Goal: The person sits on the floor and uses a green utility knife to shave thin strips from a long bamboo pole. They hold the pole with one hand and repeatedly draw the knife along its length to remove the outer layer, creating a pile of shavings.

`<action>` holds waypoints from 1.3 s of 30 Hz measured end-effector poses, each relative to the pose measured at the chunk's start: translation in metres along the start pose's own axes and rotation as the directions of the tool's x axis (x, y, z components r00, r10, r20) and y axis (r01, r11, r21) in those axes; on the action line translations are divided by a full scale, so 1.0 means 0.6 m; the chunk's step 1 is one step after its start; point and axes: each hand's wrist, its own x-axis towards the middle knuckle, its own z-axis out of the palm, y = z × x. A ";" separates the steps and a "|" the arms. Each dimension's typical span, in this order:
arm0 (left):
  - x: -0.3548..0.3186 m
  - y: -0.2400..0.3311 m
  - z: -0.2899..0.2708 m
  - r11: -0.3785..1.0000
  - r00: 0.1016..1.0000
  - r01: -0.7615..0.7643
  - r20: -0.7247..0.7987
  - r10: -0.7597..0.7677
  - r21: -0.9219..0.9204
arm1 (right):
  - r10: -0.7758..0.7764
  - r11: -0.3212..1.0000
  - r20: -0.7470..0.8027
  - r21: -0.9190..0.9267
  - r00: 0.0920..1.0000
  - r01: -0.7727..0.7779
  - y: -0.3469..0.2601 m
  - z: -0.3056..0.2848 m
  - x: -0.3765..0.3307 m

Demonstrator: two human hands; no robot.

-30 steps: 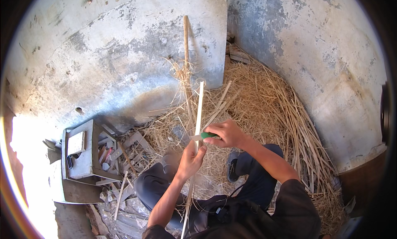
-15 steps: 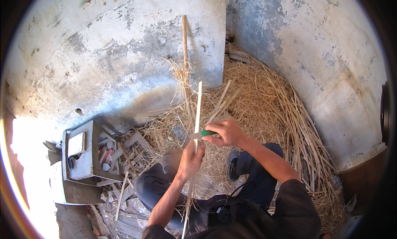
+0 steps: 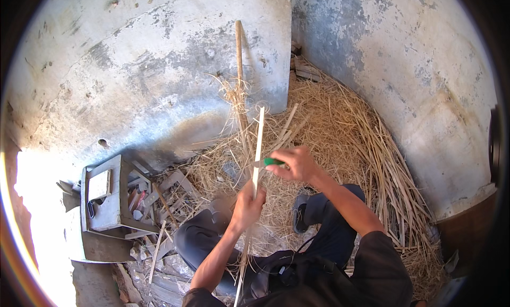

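A long, pale strip, likely split bamboo (image 3: 259, 131), stands nearly upright in front of me, its lower end running down past my lap. My left hand (image 3: 247, 205) is closed round its middle. In my right hand (image 3: 298, 164) is a knife with a green handle (image 3: 273, 162), gripped by the fingers. Its short blade (image 3: 258, 164) lies across the strip, a little above my left hand. How deep the edge sits in the strip I cannot tell.
A brown pole (image 3: 239, 52) with curled shavings leans on the worn wall (image 3: 175, 83). Shavings and straw (image 3: 329, 126) cover the floor, with a bundle of long strips (image 3: 396, 184) at right. A wooden stool lying on its side (image 3: 114, 195) and scraps are at left.
My right hand and the knife have moved up along the strip, slightly right, away from my left hand. The strip's top has tilted a little to the right.
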 end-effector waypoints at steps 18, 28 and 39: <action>-0.019 0.010 0.018 0.989 0.991 -0.066 0.127 0.049 0.135 | 0.431 0.902 -0.204 0.066 0.879 -0.427 0.149 -0.088 0.017; -0.006 0.026 0.007 0.977 0.992 0.086 0.105 -0.066 -0.195 | 0.278 0.961 -0.188 0.059 0.942 -0.272 0.097 -0.052 -0.005; 0.002 -0.008 0.005 0.984 0.996 -0.085 -0.039 0.080 -0.157 | 0.038 0.996 0.082 0.080 0.996 -0.045 -0.006 -0.008 0.000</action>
